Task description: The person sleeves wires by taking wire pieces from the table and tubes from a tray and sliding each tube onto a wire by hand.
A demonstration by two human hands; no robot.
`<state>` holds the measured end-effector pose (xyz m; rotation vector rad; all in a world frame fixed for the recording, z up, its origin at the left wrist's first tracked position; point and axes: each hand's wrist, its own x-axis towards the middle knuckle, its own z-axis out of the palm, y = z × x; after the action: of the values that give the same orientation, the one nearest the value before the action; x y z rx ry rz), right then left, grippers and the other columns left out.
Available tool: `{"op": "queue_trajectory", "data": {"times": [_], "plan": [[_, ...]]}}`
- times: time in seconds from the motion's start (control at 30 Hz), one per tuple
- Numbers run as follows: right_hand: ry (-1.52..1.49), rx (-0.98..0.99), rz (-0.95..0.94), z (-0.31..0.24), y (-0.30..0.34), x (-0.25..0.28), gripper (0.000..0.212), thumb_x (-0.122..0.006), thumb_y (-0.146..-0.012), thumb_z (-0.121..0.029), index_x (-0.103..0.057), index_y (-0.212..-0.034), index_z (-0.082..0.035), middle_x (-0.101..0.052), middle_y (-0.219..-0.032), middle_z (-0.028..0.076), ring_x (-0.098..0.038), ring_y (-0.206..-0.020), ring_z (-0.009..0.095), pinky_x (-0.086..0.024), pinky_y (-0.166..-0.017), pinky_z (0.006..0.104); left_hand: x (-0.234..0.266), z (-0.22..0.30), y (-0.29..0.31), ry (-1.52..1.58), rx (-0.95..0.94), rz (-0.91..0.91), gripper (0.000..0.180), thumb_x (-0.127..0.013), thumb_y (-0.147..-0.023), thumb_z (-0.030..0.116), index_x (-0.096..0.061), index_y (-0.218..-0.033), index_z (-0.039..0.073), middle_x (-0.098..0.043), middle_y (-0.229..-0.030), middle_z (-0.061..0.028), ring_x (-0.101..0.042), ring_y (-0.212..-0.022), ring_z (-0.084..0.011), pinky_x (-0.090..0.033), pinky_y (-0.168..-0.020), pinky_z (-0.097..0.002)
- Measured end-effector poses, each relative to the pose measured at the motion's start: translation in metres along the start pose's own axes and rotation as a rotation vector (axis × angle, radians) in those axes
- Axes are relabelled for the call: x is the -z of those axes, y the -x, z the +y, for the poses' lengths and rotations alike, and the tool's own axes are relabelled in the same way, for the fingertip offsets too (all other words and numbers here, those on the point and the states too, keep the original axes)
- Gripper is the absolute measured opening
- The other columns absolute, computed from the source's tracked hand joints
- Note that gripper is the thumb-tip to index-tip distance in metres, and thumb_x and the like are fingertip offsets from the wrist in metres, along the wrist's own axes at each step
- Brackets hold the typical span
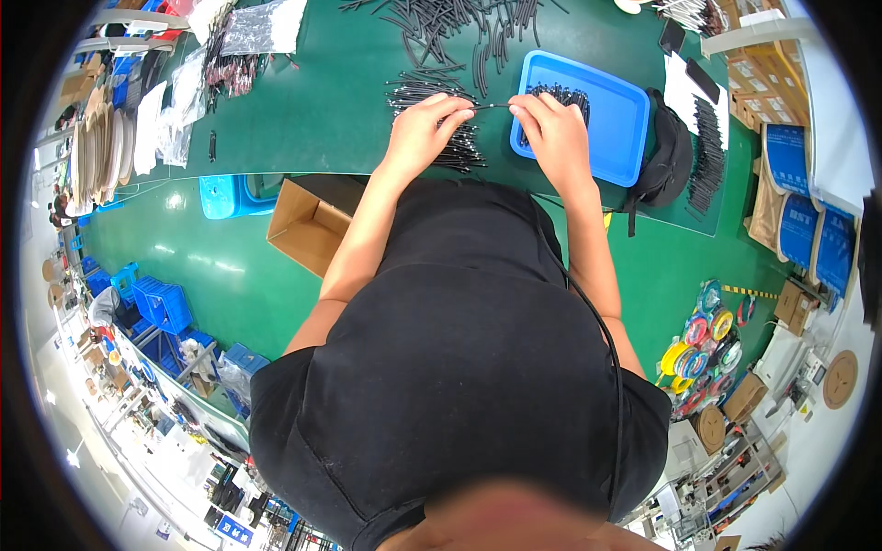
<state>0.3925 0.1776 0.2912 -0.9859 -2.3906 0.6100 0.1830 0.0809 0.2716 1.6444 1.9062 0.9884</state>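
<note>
A thin, short black wire (491, 106) is stretched between my two hands above the green table. My left hand (418, 136) pinches one end with thumb and fingers, and my right hand (559, 136) pinches the other. Beneath the left hand lies a heap of short black wires with pale, shiny tips (462, 154), partly hidden by it. The blue tray (617, 133) sits under and beyond the right hand. A pile of small black pieces (571, 94) fills its left side, partly covered by that hand.
Loose black tubes (432, 28) are strewn along the table's far side. At right are a black bag (663, 151), a phone (703, 81) and a row of black pieces (706, 156). Plastic bags (184, 115) lie left. Below stand a cardboard box (308, 225) and blue stool (220, 196).
</note>
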Motion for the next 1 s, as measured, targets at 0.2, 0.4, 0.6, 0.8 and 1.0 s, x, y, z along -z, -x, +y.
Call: {"op": "queue_trajectory", "data": {"times": [0.2,0.4,0.6,0.8,1.0], "plan": [[-0.14,0.009,-0.184,0.0,0.002,0.003,0.02,-0.062,-0.099,-0.025,-0.072,-0.103,-0.009,-0.066,-0.087,0.007,-0.062,-0.077,0.03,-0.041,-0.07,0.0392,0.011,0.005,0.001,-0.104,-0.133,-0.085,0.017,-0.069,-0.096,0.022,-0.074,-0.103,0.008,-0.07,-0.093,-0.008,-0.068,-0.083,-0.0296,-0.053,-0.073,-0.0371],[-0.468,-0.133,-0.265,0.004,0.01,-0.008,0.022,-0.064,-0.099,-0.025,-0.071,-0.109,-0.007,-0.069,-0.095,0.011,-0.067,-0.086,0.03,-0.05,-0.079,0.0389,0.025,0.003,-0.001,-0.05,-0.145,-0.238,0.016,-0.068,-0.096,0.021,-0.073,-0.102,0.007,-0.07,-0.093,-0.0094,-0.067,-0.083,-0.0311,-0.053,-0.073,-0.0388],[-0.518,-0.175,-0.275,-0.008,0.018,-0.016,0.022,-0.068,-0.097,-0.022,-0.07,-0.111,-0.004,-0.07,-0.098,0.012,-0.069,-0.086,0.028,-0.052,-0.078,0.0353,0.019,0.003,-0.002,0.069,-0.169,-0.24,0.019,-0.064,-0.097,0.016,-0.075,-0.111,0.008,-0.072,-0.093,-0.0091,-0.066,-0.091,-0.0278,-0.052,-0.082,-0.0385],[-0.58,-0.185,-0.206,-0.029,0.019,-0.018,0.021,-0.069,-0.097,-0.021,-0.07,-0.109,-0.005,-0.07,-0.096,0.011,-0.069,-0.084,0.027,-0.052,-0.077,0.0353,0.028,-0.012,-0.012,0.748,0.204,-0.055,0.085,-0.009,-0.11,0.058,-0.069,-0.121,-0.001,-0.074,-0.1,-0.012,-0.066,-0.092,-0.0212,-0.051,-0.09,-0.0354],[-0.543,-0.162,-0.238,-0.053,0.017,-0.025,0.021,-0.07,-0.095,-0.022,-0.071,-0.11,-0.006,-0.072,-0.103,0.012,-0.07,-0.081,0.028,-0.054,-0.074,0.0367,0.012,0.015,-0.015,1.118,0.263,-0.185,0.094,-0.003,-0.105,0.067,-0.067,-0.118,-0.002,-0.074,-0.097,-0.0154,-0.071,-0.093,-0.0245,-0.053,-0.092,-0.0372]]}}
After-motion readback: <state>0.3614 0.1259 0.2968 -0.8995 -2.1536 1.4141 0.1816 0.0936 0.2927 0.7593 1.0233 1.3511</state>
